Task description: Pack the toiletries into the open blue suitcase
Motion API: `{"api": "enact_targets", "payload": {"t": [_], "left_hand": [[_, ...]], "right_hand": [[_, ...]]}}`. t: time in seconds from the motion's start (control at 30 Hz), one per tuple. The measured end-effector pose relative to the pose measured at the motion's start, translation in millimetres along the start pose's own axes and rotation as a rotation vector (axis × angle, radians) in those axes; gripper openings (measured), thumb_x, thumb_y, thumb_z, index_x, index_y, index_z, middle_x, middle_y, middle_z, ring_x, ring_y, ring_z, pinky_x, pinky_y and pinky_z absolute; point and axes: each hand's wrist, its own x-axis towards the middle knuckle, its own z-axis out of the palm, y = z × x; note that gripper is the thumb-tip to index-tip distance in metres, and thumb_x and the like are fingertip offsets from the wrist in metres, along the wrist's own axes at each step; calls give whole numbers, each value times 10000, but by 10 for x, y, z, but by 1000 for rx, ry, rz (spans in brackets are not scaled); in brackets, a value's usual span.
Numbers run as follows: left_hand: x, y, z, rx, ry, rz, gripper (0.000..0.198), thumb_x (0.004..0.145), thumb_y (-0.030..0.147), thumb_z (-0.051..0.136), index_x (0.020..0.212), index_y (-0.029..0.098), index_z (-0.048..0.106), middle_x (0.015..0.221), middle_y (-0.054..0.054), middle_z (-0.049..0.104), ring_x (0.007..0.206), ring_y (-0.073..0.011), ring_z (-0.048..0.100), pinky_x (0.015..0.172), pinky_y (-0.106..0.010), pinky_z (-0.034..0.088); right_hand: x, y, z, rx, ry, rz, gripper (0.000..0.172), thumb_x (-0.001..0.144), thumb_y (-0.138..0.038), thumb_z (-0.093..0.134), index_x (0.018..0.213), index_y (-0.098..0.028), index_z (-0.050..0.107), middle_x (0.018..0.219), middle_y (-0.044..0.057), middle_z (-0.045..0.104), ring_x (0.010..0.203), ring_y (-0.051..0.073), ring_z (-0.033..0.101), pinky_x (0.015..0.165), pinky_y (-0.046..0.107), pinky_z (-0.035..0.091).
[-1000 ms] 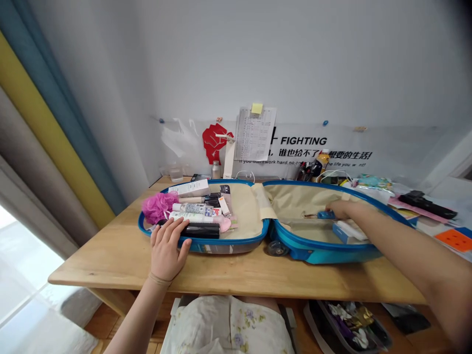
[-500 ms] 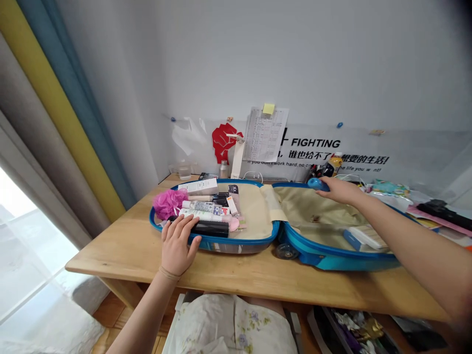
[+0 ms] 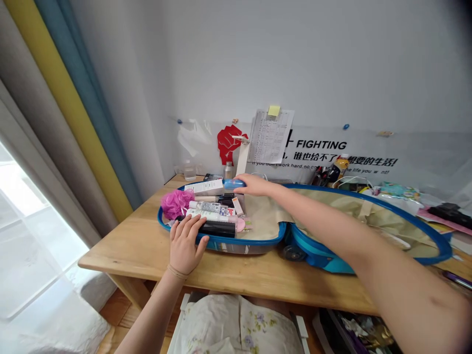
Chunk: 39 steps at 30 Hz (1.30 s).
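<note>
An open blue suitcase [image 3: 258, 242] lies on the wooden table. My right hand [image 3: 254, 185] grips a small blue item [image 3: 233, 184] over the back of its left half, beside a white box [image 3: 204, 187]. My left hand [image 3: 187, 244] rests with spread fingers on the front rim, its fingertips by a black cylinder [image 3: 220, 228]. Packed in that left half are a pink bath puff [image 3: 176, 203], white tubes [image 3: 214, 208] and a small white box [image 3: 238, 206]. The right half shows beige lining and a pale item partly behind my right arm.
Against the wall stand a small bottle [image 3: 228, 170], a white lamp [image 3: 242, 158] and an orange-capped bottle [image 3: 341, 164]. Plastic packets [image 3: 400, 191] and a black object [image 3: 448, 214] lie at the right. Below the table is a bin [image 3: 354, 329]. Curtains hang at the left.
My right hand has moved left with the blue item, from the suitcase's right half to the back of its left half. My left hand stays on the rim. The view has shifted slightly.
</note>
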Motion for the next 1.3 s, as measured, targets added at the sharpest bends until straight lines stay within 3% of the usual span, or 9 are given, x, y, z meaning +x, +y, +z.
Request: {"api": "enact_targets", "payload": {"t": [0.1, 0.23, 0.47, 0.67, 0.77, 0.93, 1.07, 1.23, 1.3], "left_hand": [[2, 4, -6, -3, 1, 1, 415, 945, 399, 410, 1272, 206, 576, 1284, -96, 626, 1261, -278, 485, 1105, -436, 224], [1, 6, -8, 2, 3, 6, 409, 950, 398, 406, 1270, 208, 578, 1277, -89, 632, 1255, -273, 491, 1105, -431, 220], [9, 15, -19, 13, 11, 12, 404, 958, 393, 396, 1250, 194, 594, 1260, -92, 643, 1244, -271, 496, 1099, -425, 225], [9, 9, -11, 5, -7, -10, 410, 952, 401, 393, 1254, 211, 596, 1274, -83, 636, 1256, -268, 492, 1109, -428, 220], [6, 10, -10, -2, -1, -11, 409, 949, 397, 403, 1263, 211, 587, 1280, -87, 631, 1259, -271, 490, 1106, -430, 225], [3, 11, -9, -8, -6, -16, 408, 944, 394, 410, 1267, 217, 585, 1279, -91, 630, 1259, -274, 488, 1103, -436, 227], [0, 6, -2, -16, -16, -29, 419, 933, 397, 419, 1280, 229, 584, 1289, -92, 623, 1269, -278, 479, 1109, -439, 221], [-1, -3, -2, -21, -11, -24, 421, 929, 402, 427, 1278, 232, 589, 1285, -90, 627, 1266, -280, 484, 1110, -436, 223], [0, -5, -2, -14, 0, -20, 418, 933, 406, 421, 1273, 228, 588, 1282, -90, 629, 1258, -276, 493, 1114, -433, 219]], "right_hand": [[259, -366, 270, 55, -49, -87, 478, 821, -420, 640, 1247, -212, 580, 1228, 97, 624, 1075, 225, 609, 906, 296, 458], [506, -595, 563, 102, -70, -122, 477, 848, -368, 606, 1293, -205, 554, 1266, 115, 609, 1099, 243, 613, 933, 331, 462], [678, -663, 764, 216, -54, -126, 400, 863, -268, 584, 1261, -229, 594, 1329, 79, 600, 1201, 220, 571, 1008, 323, 439], [661, -632, 799, 295, -25, -96, 359, 933, -201, 435, 1231, -252, 627, 1290, 30, 640, 1169, 175, 593, 1004, 321, 449], [647, -630, 769, 316, -4, -93, 323, 901, -179, 492, 1150, -248, 686, 1265, 33, 655, 1174, 190, 590, 1026, 327, 434], [639, -656, 638, 356, 2, -78, 306, 865, -184, 567, 1142, -220, 691, 1195, 43, 689, 1083, 173, 632, 969, 298, 469], [499, -476, 288, 391, 9, -28, 329, 897, -222, 526, 1196, -202, 660, 1181, 55, 693, 1013, 149, 652, 940, 281, 478], [-123, 312, -350, 381, -53, 92, 364, 922, -323, 488, 1231, -194, 631, 1112, 82, 709, 857, 140, 676, 827, 278, 515], [-495, 733, -522, 207, -196, 285, 393, 948, -364, 442, 1277, -213, 596, 1155, 77, 689, 889, 131, 672, 826, 255, 500]]}}
